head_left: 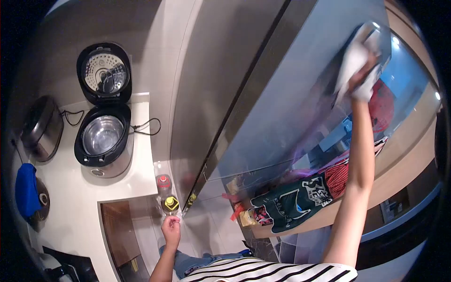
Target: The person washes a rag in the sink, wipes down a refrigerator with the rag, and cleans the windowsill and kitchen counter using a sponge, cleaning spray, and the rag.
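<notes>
The right hand (364, 77) grips a bunched white cloth (353, 60) high up, seemingly against the glossy refrigerator door (277, 103) near its right edge; the fingers are blurred, so how firmly they close on the fabric cannot be told. The likeliest trouble is there: with the arm stretched nearly straight, pressure may be uneven, and a loose fold could slide out from under the palm or catch on the door's edge. Reaching that far could also upset the person's balance. The left hand (171, 225) is curled narrow, with nothing visible in it, and in view sits just beside the yellow-capped bottle (170, 204); whether they touch is unclear. That bottle and the red-capped bottle (163, 182) stand beyond the tabletop (66, 197), off its near right corner, close to the refrigerator, so a careless swing of this hand or a step sideways might topple them. The open rice cooker (105, 138) sits near the tabletop's right edge with its raised lid (105, 73) behind it, and its power cord (157, 123) loops past that edge, where a snagged arm could tug the cooker. A dark green printed bag (286, 214) hangs or lies lower down; a dropped cloth could land on it.
</notes>
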Demonstrator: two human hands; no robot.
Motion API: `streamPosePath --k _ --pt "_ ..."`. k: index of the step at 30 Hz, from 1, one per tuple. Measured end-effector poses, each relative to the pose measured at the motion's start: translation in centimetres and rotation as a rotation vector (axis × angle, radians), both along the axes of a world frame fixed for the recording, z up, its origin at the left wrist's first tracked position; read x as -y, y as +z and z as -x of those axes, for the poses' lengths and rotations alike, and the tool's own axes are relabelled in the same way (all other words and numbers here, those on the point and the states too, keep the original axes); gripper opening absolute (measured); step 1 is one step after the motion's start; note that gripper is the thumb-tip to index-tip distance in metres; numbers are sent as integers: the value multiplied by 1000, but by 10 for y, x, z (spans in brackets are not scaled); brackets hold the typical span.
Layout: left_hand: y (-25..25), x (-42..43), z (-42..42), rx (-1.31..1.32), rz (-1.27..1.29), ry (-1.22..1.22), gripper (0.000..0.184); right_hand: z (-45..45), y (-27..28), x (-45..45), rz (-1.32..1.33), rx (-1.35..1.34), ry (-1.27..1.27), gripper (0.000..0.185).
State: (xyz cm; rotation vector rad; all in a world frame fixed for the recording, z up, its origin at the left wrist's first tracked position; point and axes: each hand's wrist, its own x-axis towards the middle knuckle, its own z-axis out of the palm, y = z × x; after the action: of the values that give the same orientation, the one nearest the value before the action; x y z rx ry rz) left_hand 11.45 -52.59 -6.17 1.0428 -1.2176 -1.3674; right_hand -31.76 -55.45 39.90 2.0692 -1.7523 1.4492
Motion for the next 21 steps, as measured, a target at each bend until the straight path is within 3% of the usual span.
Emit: streamPosePath --k 3,4,7,8,9,10,12,13,14,17,19,21 --pt "1 -13 1 53 -9 41 9 -53 2 27 773 -713 -400 32" --pt "4 -18 3 30 -51 20 9 -91 -39 33 734 -784 -423 32" --pt "6 -27 16 22 -122 -43 9 -192 -244 23 -291 -759 -28 32" --pt "1 -29 17 124 -6 -47 8 -202 -301 12 -619 -624 139 31" --pt "-3 -26 17 219 121 -44 8 -189 -378 15 -412 -277 267 24" --pt "-10 -27 12 240 147 -38 6 -173 -402 3 -388 65 320 20" --pt "-19 -35 -7 113 -80 -3 4 -115 -412 -12 -364 257 199 15" --pt "-21 -42 -23 151 -156 19 5 -83 -399 -12 -787 -172 -194 27" --pt "-25 -47 -36 182 -226 46 5 -52 -386 -11 -1247 -783 -384 38" --pt "-56 -75 -84 292 -320 180 9 51 -457 -36 -806 -226 -923 38" --pt "-109 -102 -135 278 -384 272 8 85 -485 -38 -697 -32 -1064 37" --pt "-106 -119 -155 253 -433 375 8 85 -498 -35 -607 86 -1109 38"
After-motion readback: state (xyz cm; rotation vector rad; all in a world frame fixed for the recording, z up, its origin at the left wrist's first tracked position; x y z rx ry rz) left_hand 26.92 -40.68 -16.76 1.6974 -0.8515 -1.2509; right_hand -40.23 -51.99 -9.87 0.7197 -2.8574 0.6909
